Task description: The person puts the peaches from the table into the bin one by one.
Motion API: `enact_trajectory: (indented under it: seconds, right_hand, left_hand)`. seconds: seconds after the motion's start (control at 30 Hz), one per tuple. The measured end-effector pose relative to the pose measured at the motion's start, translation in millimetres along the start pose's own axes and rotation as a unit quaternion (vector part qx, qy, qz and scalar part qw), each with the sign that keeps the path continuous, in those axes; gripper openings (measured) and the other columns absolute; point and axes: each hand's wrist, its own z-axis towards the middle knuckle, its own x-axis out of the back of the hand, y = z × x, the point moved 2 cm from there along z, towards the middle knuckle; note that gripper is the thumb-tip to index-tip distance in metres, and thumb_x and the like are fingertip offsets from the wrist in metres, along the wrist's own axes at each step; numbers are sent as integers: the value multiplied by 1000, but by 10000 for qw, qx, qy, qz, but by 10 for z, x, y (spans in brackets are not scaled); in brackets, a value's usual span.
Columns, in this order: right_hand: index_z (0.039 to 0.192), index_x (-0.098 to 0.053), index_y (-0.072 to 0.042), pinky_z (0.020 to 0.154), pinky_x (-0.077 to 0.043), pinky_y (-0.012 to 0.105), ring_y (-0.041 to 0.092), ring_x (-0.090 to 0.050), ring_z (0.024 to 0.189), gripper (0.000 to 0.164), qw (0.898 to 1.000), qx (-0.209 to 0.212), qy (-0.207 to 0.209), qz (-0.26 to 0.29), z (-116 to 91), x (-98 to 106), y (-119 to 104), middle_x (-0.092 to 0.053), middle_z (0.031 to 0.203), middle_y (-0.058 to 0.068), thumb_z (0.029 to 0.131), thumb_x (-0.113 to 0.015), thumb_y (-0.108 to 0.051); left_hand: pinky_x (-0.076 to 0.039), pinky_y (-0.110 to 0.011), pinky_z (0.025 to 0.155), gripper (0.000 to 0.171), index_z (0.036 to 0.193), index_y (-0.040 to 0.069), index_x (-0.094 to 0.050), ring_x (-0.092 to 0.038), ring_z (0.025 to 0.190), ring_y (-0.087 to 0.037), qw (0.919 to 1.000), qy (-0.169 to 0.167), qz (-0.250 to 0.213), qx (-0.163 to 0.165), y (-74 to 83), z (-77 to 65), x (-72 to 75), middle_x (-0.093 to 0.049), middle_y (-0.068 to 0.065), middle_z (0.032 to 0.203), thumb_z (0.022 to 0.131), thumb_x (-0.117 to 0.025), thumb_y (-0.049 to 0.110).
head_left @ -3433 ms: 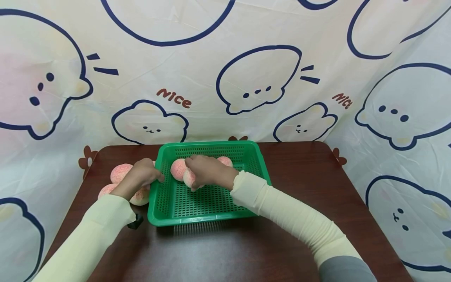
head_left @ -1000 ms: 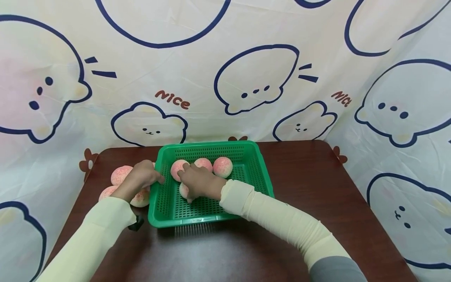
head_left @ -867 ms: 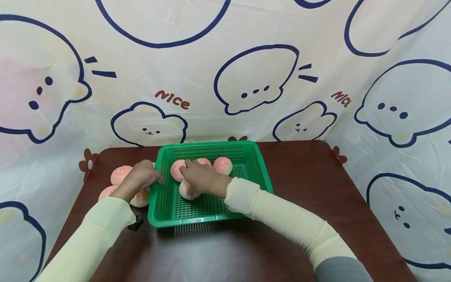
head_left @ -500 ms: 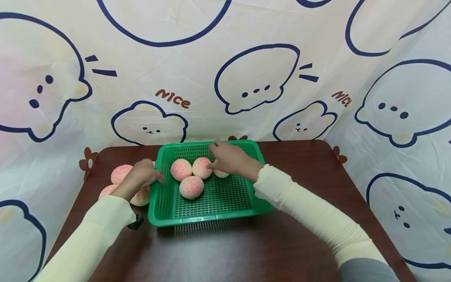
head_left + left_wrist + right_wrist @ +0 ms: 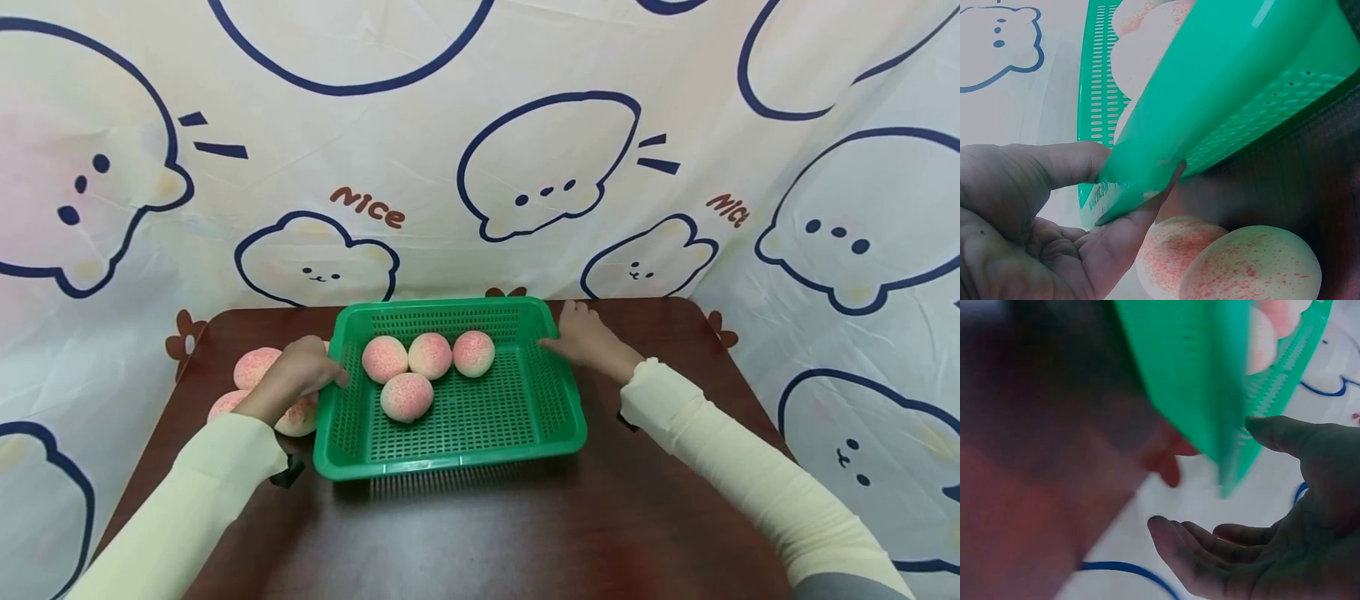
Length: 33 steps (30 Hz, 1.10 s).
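A green plastic basket (image 5: 480,425) stands on the table with several round, pink-and-cream speckled peaches (image 5: 407,397) in its left and middle part. My left hand (image 5: 298,372) grips the basket's left rim; the left wrist view shows the thumb (image 5: 1079,164) on the inner side and the fingers curled beneath the edge. At the opposite rim is my right hand (image 5: 596,340), fingers spread. In the right wrist view its thumb (image 5: 1279,434) overlaps the basket's wall, while the other fingers (image 5: 1194,547) stay apart from it. Nothing is held there.
More peaches (image 5: 255,367) lie on the dark wooden table (image 5: 450,542) left of the basket, partly hidden by the left hand and forearm. A patterned white cloth (image 5: 420,167) hangs behind the table and along its sides.
My right hand let go of a peach in the basket's lower left, then moved right, out of the basket to its right rim. The left hand kept its grip on the left rim.
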Motion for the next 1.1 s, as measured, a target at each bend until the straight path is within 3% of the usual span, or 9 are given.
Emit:
enact_trajectory:
  seconds: [0.07, 0.13, 0.23, 0.3, 0.4, 0.5, 0.67, 0.9, 1.1]
  right_hand:
    - [151, -16, 20, 107, -46, 57, 50, -46, 136, 91, 9993, -105, -278, 228, -2, -71, 101, -33, 153, 40, 102, -57, -44]
    - [154, -6, 20, 102, -51, 54, 47, -59, 126, 95, 9964, -143, -557, 630, -9, -141, 171, -45, 144, 41, 103, -55, -44]
    - [155, 3, 17, 87, -60, 46, 37, -73, 99, 94, 9866, -107, -799, 1418, -24, -237, 213, -61, 123, 36, 104, -54, -39]
    - [156, 3, 15, 76, -62, 41, 32, -75, 82, 91, 9774, -137, -859, 1924, -32, -298, 212, -63, 113, 31, 105, -54, -36]
    - [157, 1, 12, 75, -61, 39, 29, -74, 88, 85, 9660, -260, -815, 2440, -45, -381, 182, -56, 125, 31, 106, -50, -33]
    - [158, 1, 9, 83, -60, 44, 35, -70, 104, 80, 9564, -444, -672, 2807, -43, -453, 149, -47, 137, 34, 108, -45, -33]
    - [159, 1, 8, 94, -56, 52, 43, -61, 121, 76, 9514, -611, -405, 2992, -39, -518, 97, -41, 146, 35, 111, -41, -33]
    - [153, -23, 8, 86, -59, 47, 37, -66, 109, 59, 9462, -588, -80, 3180, -58, -542, 76, -52, 129, 29, 111, -42, -29]
    - [147, -34, 7, 88, -57, 45, 35, -65, 110, 51, 9435, -646, 60, 3249, -41, -564, 81, -55, 127, 26, 110, -45, -26]
  left_hand:
    - [-51, -29, 57, 29, 103, -12, -59, -58, 60, -18, 10000, 11, -5, -1, 1, -7, 2, -60, -14, 80, 88, -71, 9]
    - [-51, -29, 57, 29, 104, -12, -59, -58, 60, -18, 10000, -1, -28, -11, -8, -13, 0, -60, -15, 80, 88, -71, 9]
    - [-50, -28, 56, 28, 103, -11, -59, -56, 57, -16, 10000, -6, -47, 1, -17, -8, -3, -59, -13, 78, 88, -71, 9]
    - [-48, -28, 54, 26, 100, -10, -59, -53, 54, -15, 10000, -6, -53, 0, -23, 2, -10, -57, -11, 74, 88, -71, 9]
    - [-46, -27, 51, 23, 96, -8, -59, -48, 49, -13, 10000, 15, -48, -24, -21, 14, -20, -53, -8, 69, 87, -71, 9]
    - [-44, -26, 49, 21, 93, -7, -59, -45, 46, -11, 10000, 20, -45, -59, -17, 20, -24, -49, -5, 64, 86, -71, 9]
    - [-44, -26, 49, 20, 93, -7, -59, -44, 46, -11, 9999, 59, -55, -72, -18, 10, -14, -49, -6, 65, 86, -71, 8]
    - [-46, -28, 52, 23, 97, -9, -61, -50, 51, -14, 9999, 81, -75, -87, -27, 4, -21, -55, -9, 70, 86, -71, 8]
    - [-45, -27, 52, 24, 98, -10, -61, -51, 52, -14, 9999, 96, -64, -47, -20, -4, -27, -56, -10, 71, 87, -71, 8]
